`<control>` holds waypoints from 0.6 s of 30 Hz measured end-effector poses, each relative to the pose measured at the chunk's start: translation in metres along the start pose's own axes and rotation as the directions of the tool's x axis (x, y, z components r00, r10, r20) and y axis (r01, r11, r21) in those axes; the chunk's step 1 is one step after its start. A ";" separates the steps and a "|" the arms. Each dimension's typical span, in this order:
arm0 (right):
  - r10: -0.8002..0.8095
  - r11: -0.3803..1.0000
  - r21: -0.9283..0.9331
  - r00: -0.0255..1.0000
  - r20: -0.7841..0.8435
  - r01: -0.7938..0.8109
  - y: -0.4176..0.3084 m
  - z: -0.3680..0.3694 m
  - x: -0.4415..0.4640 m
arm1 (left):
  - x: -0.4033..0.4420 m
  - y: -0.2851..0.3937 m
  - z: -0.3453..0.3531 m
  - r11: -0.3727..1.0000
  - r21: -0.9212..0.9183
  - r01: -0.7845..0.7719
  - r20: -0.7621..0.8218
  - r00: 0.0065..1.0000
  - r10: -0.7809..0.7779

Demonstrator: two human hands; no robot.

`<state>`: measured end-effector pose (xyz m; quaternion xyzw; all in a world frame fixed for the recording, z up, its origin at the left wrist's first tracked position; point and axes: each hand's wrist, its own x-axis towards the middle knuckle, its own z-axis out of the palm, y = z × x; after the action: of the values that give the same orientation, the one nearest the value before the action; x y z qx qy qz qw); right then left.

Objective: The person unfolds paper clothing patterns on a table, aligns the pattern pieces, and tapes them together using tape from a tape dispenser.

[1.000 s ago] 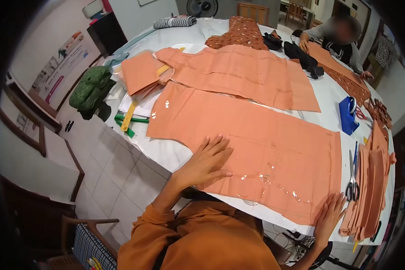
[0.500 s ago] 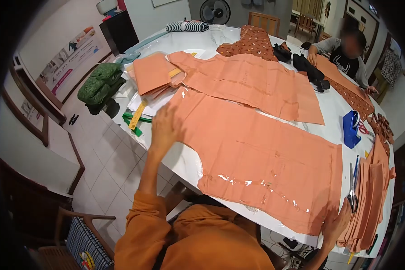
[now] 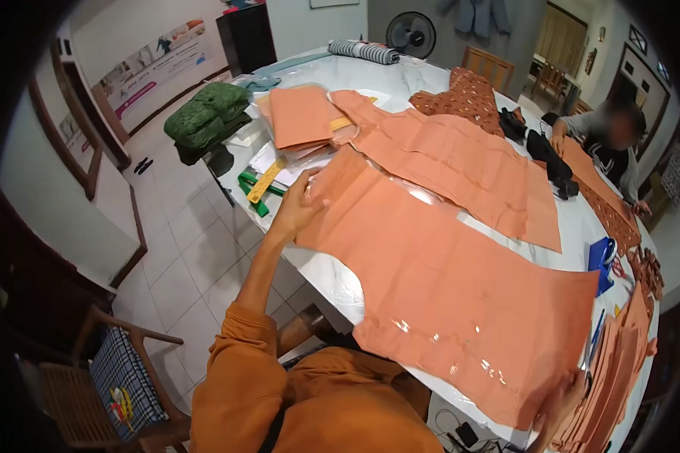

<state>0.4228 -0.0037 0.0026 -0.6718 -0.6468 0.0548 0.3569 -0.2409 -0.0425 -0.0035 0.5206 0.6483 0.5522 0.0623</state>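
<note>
Table (image 3: 329, 275): white, glossy
Sheet (image 3: 461, 291): centre-table; probably light, floppy, creasable; best held at opposite ends
Left hand (image 3: 298, 211): pinching sheet's 10 o'clock end
Right hand (image 3: 562, 396): sheet's 4 o'clock corner; blurred, grip unclear

Your left hand (image 3: 298, 211) and right hand (image 3: 562, 399) are holding the orange pattern sheet (image 3: 446, 279) at opposite ends (scissors (image 3: 590, 364) nearby).
</note>
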 end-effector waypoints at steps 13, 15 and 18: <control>-0.172 0.985 -0.072 0.925 -0.339 0.157 0.068 -0.076 0.075 | 0.075 0.046 0.029 0.988 -0.157 0.011 0.196 0.980 0.020; -0.097 0.995 -0.027 0.954 -0.283 0.093 0.027 -0.062 0.088 | 0.091 0.050 0.043 0.998 -0.050 -0.028 0.110 0.993 0.033; -0.180 0.984 -0.061 0.948 -0.261 0.170 0.019 -0.028 0.115 | 0.120 0.020 0.067 0.949 0.231 -0.214 0.071 0.977 0.203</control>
<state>0.4718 0.0909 0.0568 -0.6199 -0.6509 -0.0798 0.4309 -0.2383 0.0873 0.0458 0.6026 0.6493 0.4620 -0.0440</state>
